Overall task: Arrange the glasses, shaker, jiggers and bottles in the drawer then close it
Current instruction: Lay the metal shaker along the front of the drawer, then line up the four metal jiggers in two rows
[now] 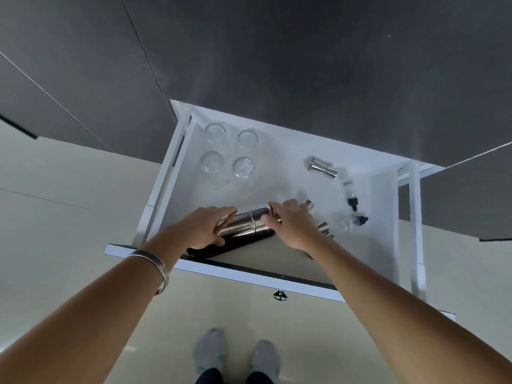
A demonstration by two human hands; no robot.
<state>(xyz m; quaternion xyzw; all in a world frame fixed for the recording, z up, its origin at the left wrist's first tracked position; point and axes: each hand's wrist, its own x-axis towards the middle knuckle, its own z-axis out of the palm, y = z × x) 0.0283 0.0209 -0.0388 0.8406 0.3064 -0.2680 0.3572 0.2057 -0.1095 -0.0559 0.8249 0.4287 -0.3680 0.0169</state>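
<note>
The white drawer stands pulled open below the dark counter. Several clear glasses stand upside down in its back left corner. A silver shaker lies on its side near the drawer front, and my left hand grips its left end. My right hand is at the shaker's right end, pinching the rim of a copper jigger. More copper pieces show behind that hand, partly hidden. A silver jigger lies at the back right. Two small dropper bottles lie beside it.
A black mat lies under the shaker against the drawer front. The drawer knob hangs below the front panel. White slide rails run along the right side. Dark cabinet fronts flank the drawer. My feet stand on pale floor tiles.
</note>
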